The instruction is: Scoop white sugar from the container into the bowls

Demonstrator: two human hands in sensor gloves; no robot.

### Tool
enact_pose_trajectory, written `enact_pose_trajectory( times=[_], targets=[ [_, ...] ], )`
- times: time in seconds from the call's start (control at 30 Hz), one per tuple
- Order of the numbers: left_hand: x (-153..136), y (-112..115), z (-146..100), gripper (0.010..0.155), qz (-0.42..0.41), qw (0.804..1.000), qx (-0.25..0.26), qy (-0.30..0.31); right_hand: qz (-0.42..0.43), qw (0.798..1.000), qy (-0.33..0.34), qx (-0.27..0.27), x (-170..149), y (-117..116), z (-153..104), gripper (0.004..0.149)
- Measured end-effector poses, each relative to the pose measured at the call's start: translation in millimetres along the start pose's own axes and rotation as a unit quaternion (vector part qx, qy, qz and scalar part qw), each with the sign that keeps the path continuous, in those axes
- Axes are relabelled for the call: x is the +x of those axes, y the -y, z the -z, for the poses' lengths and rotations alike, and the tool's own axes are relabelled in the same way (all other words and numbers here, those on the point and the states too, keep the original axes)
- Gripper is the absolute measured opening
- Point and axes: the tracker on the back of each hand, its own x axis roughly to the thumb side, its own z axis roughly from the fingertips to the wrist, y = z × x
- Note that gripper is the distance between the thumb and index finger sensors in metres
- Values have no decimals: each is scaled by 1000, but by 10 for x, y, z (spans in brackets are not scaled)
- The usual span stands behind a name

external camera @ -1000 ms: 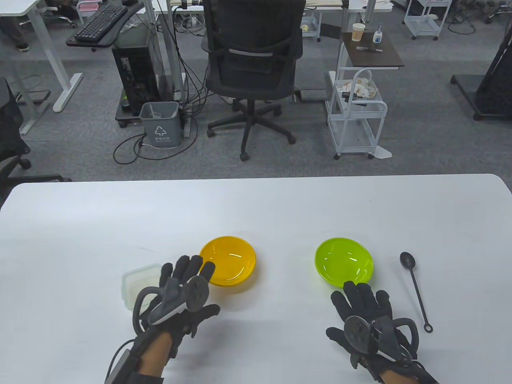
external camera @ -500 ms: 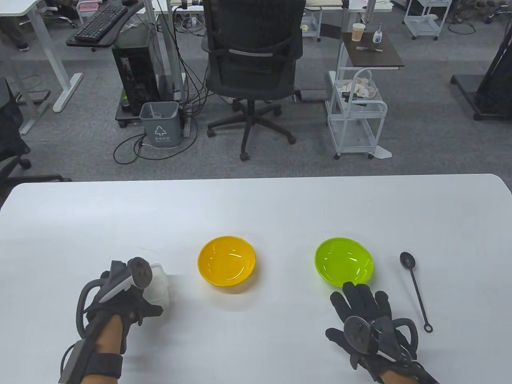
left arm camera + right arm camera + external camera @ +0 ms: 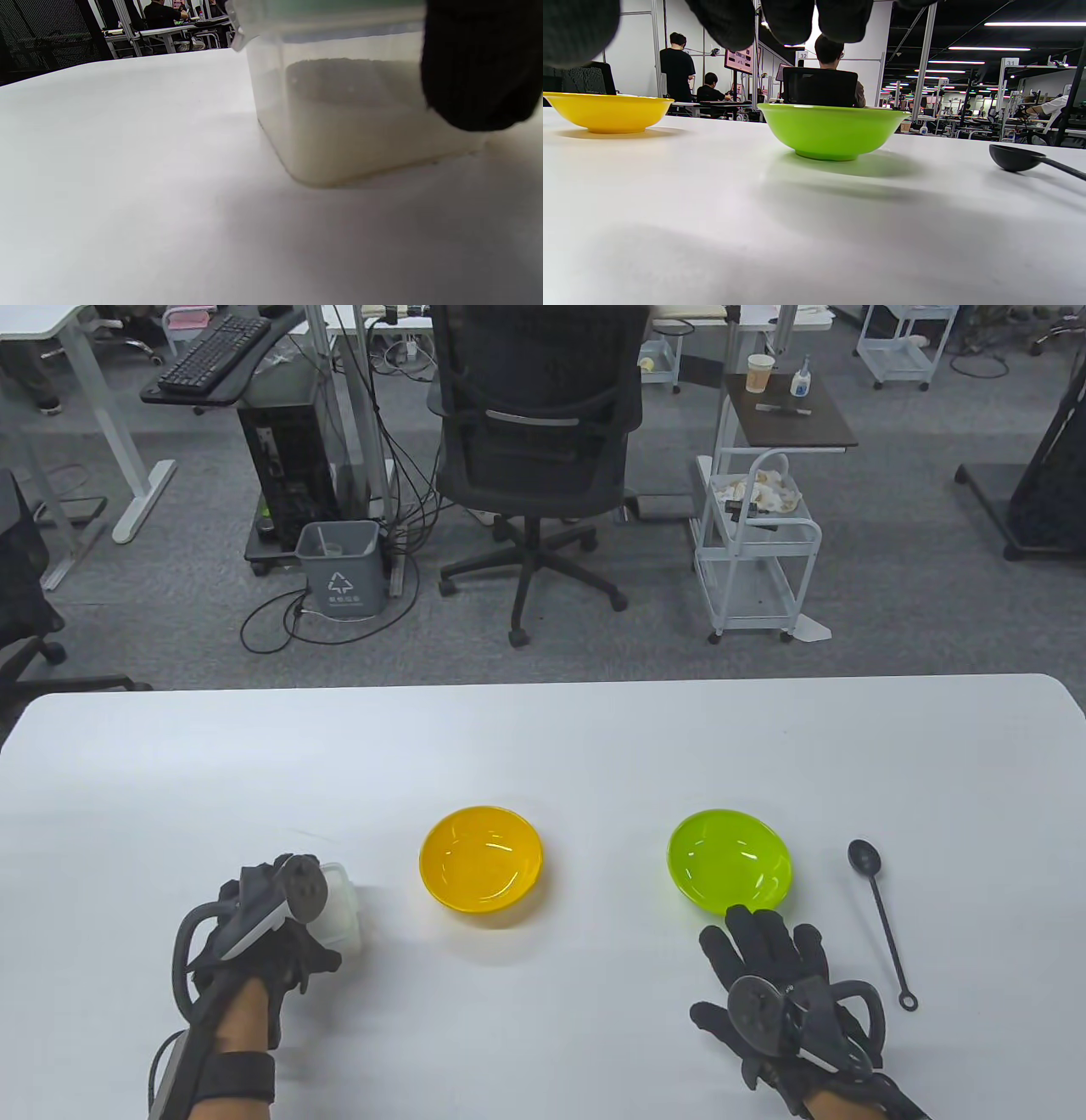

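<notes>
A translucent sugar container [image 3: 341, 906] stands on the white table [image 3: 543, 746] at the front left. My left hand [image 3: 263, 929] wraps around it from the left and holds it. In the left wrist view the container [image 3: 352, 123] shows white sugar in its lower part, with one gloved finger [image 3: 479, 67] against its side. A yellow bowl [image 3: 481, 858] and a green bowl [image 3: 730, 863] stand empty mid-table. My right hand [image 3: 768, 967] lies flat and empty just in front of the green bowl. A black spoon [image 3: 878, 912] lies to its right.
In the right wrist view the yellow bowl [image 3: 606, 112], green bowl [image 3: 831, 129] and spoon head [image 3: 1014, 157] stand in a row ahead of my fingers [image 3: 789, 17]. An office chair [image 3: 539, 432] and a white cart [image 3: 755, 551] stand beyond the table's far edge.
My left hand swung from beside the yellow bowl to the container's left side and closed around it. In the last half second it barely shifted. The right hand has not moved.
</notes>
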Motion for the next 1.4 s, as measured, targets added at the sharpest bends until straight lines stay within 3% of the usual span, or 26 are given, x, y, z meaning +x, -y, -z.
enact_pose_trajectory(
  times=[0.37, 0.6, 0.77, 1.0, 1.27, 1.4],
  targets=[
    [45, 14, -62, 116, 4, 999, 37, 4, 3, 1000, -2, -1, 8, -3, 2, 80],
    [264, -279, -292, 116, 11, 997, 56, 50, 6, 1000, -2, -6, 5, 1, -1, 80],
    [654, -559, -570, 115, 12, 990, 72, 121, 4, 1000, -3, -4, 10, 4, 0, 79],
    [1421, -702, -867, 115, 34, 976, 82, 197, 3, 1000, -6, -5, 11, 7, -3, 79],
    [2261, -498, -1002, 115, 43, 966, 52, 248, 2, 1000, -9, -2, 6, 8, -1, 79],
    [2540, -328, -1020, 115, 43, 964, 39, 258, 1, 1000, -9, -1, 8, 7, 2, 79]
  ],
)
